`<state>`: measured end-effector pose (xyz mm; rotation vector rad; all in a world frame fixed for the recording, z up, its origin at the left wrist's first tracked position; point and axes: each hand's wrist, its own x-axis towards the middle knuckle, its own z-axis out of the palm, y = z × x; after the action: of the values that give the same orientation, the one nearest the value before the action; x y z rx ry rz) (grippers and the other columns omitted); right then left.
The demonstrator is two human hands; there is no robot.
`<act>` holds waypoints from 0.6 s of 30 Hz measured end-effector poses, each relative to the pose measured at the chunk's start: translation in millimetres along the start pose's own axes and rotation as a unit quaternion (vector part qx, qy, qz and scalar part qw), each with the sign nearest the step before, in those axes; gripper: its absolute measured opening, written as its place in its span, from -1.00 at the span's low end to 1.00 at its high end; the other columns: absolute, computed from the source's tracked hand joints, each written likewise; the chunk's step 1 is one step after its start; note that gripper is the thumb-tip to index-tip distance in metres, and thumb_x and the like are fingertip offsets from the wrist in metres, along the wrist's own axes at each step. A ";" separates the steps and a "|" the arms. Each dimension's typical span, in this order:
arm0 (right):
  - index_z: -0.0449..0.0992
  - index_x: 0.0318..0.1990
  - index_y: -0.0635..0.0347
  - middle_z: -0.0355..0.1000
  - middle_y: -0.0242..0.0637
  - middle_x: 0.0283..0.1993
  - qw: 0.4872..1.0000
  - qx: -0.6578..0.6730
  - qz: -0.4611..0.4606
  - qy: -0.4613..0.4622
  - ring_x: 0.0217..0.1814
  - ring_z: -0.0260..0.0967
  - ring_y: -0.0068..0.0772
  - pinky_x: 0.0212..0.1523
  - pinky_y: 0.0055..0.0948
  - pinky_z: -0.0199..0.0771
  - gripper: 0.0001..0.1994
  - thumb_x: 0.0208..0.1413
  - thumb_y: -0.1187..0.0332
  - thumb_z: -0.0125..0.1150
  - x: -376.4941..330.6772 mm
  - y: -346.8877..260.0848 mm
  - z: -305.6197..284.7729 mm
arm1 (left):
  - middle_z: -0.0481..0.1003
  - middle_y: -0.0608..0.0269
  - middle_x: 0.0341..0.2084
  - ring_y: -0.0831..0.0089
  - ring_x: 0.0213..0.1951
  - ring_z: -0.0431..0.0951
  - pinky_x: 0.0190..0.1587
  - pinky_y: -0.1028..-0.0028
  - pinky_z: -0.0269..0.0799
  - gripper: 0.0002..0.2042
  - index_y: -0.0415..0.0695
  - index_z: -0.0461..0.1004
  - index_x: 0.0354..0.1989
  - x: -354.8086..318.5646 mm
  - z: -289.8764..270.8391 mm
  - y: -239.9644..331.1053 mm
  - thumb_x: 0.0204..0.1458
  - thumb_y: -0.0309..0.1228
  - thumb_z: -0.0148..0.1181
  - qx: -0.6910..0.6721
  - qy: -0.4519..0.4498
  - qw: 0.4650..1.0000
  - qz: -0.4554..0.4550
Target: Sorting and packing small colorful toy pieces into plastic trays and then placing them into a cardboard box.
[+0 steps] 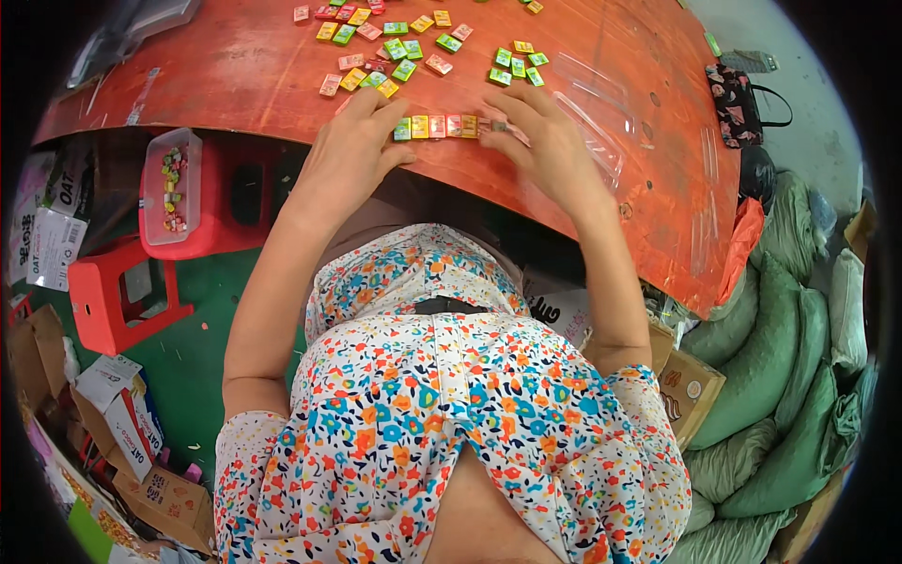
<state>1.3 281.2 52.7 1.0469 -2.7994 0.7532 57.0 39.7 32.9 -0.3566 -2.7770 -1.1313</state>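
A short row of small boxes (pixel 437 127) in green, yellow and pink lies on the red tabletop close to its near edge. At the row's left end is my left hand (pixel 357 155), with thumb and fingers apart around the green end box. My right hand (pixel 540 141) curls about the row's right end, thumb on the near side and fingers on the far side, partly covering the last boxes. Farther back lie many loose small boxes (pixel 404 70) in the same colours. A smaller group of green and yellow boxes (pixel 504 77) sits beyond my right hand.
Clear plastic trays (pixel 592 136) lie right of my right hand. A red stool (pixel 211 221) on the left bears a clear tub (pixel 172 188) of small coloured pieces. Cartons (pixel 122 414) stand at lower left, green sacks (pixel 761 376) at right. A dark floral bag (pixel 735 103) is at far right.
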 end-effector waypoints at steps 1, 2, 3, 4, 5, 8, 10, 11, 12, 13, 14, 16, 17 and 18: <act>0.49 0.01 0.20 0.41 -0.13 -0.02 1.000 -0.003 0.004 0.001 -0.06 0.41 -0.03 -0.08 -0.17 0.44 -0.60 0.00 0.29 0.31 -2.1 2.5 -2.5 | 0.39 0.07 -0.26 0.04 -0.19 0.49 -0.18 0.14 0.43 -0.59 -0.21 0.44 -0.07 2.7 0.7 1.2 -0.14 -0.42 0.37 0.024 -0.013 1.000 0.006; 0.48 0.04 0.20 0.41 -0.11 -0.01 0.999 -0.016 0.018 -0.045 -0.04 0.41 -0.03 -0.06 -0.18 0.44 -0.60 0.02 0.30 0.29 -3.4 5.3 -4.4 | 0.39 0.07 -0.26 0.04 -0.19 0.49 -0.18 0.14 0.43 -0.59 -0.21 0.44 -0.07 5.5 2.7 0.1 -0.14 -0.42 0.37 0.022 -0.015 1.000 0.009; 0.46 0.07 0.20 0.40 -0.10 0.00 0.995 -0.028 0.032 -0.091 -0.01 0.41 -0.02 -0.04 -0.18 0.44 -0.59 0.04 0.32 0.27 -4.6 7.6 -5.8 | 0.40 0.06 -0.26 0.05 -0.20 0.49 -0.18 0.15 0.42 -0.60 -0.21 0.45 -0.08 8.5 4.7 -2.5 -0.14 -0.41 0.37 0.017 -0.019 1.000 0.013; 0.46 0.07 0.20 0.40 -0.10 0.00 0.995 -0.030 0.038 -0.088 -0.01 0.41 -0.02 -0.04 -0.18 0.44 -0.59 0.04 0.32 0.27 -5.3 7.8 -5.2 | 0.40 0.06 -0.27 0.05 -0.21 0.49 -0.19 0.15 0.42 -0.61 -0.20 0.47 -0.10 11.7 6.6 -3.8 -0.13 -0.40 0.37 0.012 -0.025 0.999 0.018; 0.46 0.08 0.18 0.40 -0.12 0.00 0.995 -0.033 0.036 -0.089 -0.02 0.41 -0.03 -0.05 -0.19 0.45 -0.59 0.05 0.31 0.26 -4.5 5.6 -1.5 | 0.40 0.06 -0.27 0.05 -0.21 0.49 -0.19 0.15 0.42 -0.61 -0.20 0.47 -0.10 13.8 7.7 -3.0 -0.13 -0.40 0.37 0.012 -0.028 0.999 0.023; 0.48 0.05 0.15 0.42 -0.17 -0.03 0.998 -0.047 0.016 -0.048 -0.03 0.43 -0.07 -0.08 -0.21 0.48 -0.64 0.09 0.30 0.23 -5.2 4.6 9.4 | 0.40 0.06 -0.29 0.06 -0.23 0.49 -0.19 0.17 0.42 -0.66 -0.22 0.51 -0.15 18.6 10.6 0.6 -0.14 -0.40 0.37 0.011 -0.043 0.998 0.035; 0.50 0.01 0.14 0.44 -0.21 -0.08 0.995 -0.053 0.032 -0.073 -0.05 0.44 -0.11 -0.12 -0.22 0.49 -0.67 0.09 0.29 0.23 -4.8 2.1 8.6 | 0.41 0.08 -0.34 0.09 -0.27 0.50 -0.22 0.19 0.42 -0.72 -0.22 0.55 -0.21 19.9 14.2 0.5 -0.12 -0.40 0.37 0.029 -0.027 0.999 0.030; 0.51 -0.03 0.14 0.45 -0.23 -0.12 0.997 -0.055 0.020 -0.048 -0.10 0.45 -0.12 -0.16 -0.22 0.50 -0.71 0.08 0.30 0.24 -6.9 2.3 10.1 | 0.41 0.08 -0.34 0.09 -0.27 0.50 -0.22 0.19 0.42 -0.72 -0.22 0.55 -0.21 20.6 14.8 2.0 -0.12 -0.40 0.37 0.027 -0.033 0.998 0.042; 0.51 -0.03 0.14 0.45 -0.23 -0.12 0.997 -0.059 0.031 -0.040 -0.10 0.45 -0.12 -0.16 -0.22 0.50 -0.71 0.08 0.30 0.24 -9.8 4.5 9.1 | 0.41 0.09 -0.36 0.11 -0.29 0.51 -0.24 0.20 0.42 -0.73 -0.21 0.55 -0.22 21.2 15.2 4.0 -0.11 -0.39 0.36 0.016 -0.037 0.999 0.035; 0.51 -0.04 0.15 0.45 -0.23 -0.13 0.998 -0.052 0.026 -0.023 -0.12 0.45 -0.12 -0.16 -0.22 0.49 -0.71 0.08 0.31 0.24 -12.4 5.4 9.6 | 0.42 0.11 -0.38 0.12 -0.31 0.51 -0.25 0.21 0.42 -0.74 -0.20 0.56 -0.23 23.2 15.5 7.3 -0.10 -0.39 0.36 0.006 -0.040 0.999 0.025; 0.52 -0.05 0.15 0.44 -0.22 -0.15 0.999 -0.046 0.022 -0.006 -0.14 0.45 -0.11 -0.17 -0.22 0.49 -0.71 0.08 0.31 0.24 -15.9 7.3 8.4 | 0.42 0.11 -0.38 0.12 -0.31 0.51 -0.25 0.21 0.42 -0.74 -0.20 0.56 -0.23 29.7 18.0 11.5 -0.10 -0.39 0.36 0.006 -0.046 0.998 0.033; 0.52 -0.06 0.19 0.44 -0.19 -0.16 0.998 -0.040 0.042 0.010 -0.15 0.45 -0.12 -0.18 -0.23 0.48 -0.71 0.06 0.32 0.26 -27.4 16.0 -7.3 | 0.43 0.12 -0.39 0.15 -0.34 0.52 -0.27 0.23 0.43 -0.75 -0.18 0.57 -0.23 43.6 23.5 24.8 -0.07 -0.35 0.34 -0.005 -0.051 0.997 0.065; 0.53 -0.06 0.20 0.44 -0.18 -0.18 0.998 -0.032 0.055 0.029 -0.16 0.45 -0.12 -0.18 -0.24 0.47 -0.71 0.06 0.33 0.26 -33.4 20.2 -15.1 | 0.43 0.12 -0.39 0.15 -0.34 0.52 -0.27 0.23 0.43 -0.75 -0.18 0.57 -0.23 48.3 27.4 30.8 -0.07 -0.35 0.34 -0.004 -0.050 0.996 0.070; 0.53 -0.06 0.22 0.43 -0.17 -0.19 0.996 -0.024 0.069 0.048 -0.17 0.45 -0.13 -0.19 -0.25 0.47 -0.70 0.05 0.33 0.27 -39.7 24.8 -22.6 | 0.44 0.12 -0.38 0.15 -0.32 0.52 -0.26 0.24 0.44 -0.75 -0.17 0.57 -0.23 57.6 34.1 36.3 -0.07 -0.33 0.34 0.001 -0.053 0.994 0.101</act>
<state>13.6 331.6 53.3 0.7943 -2.8135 0.7230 10.1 98.6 44.5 -0.6982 -2.7521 -1.0915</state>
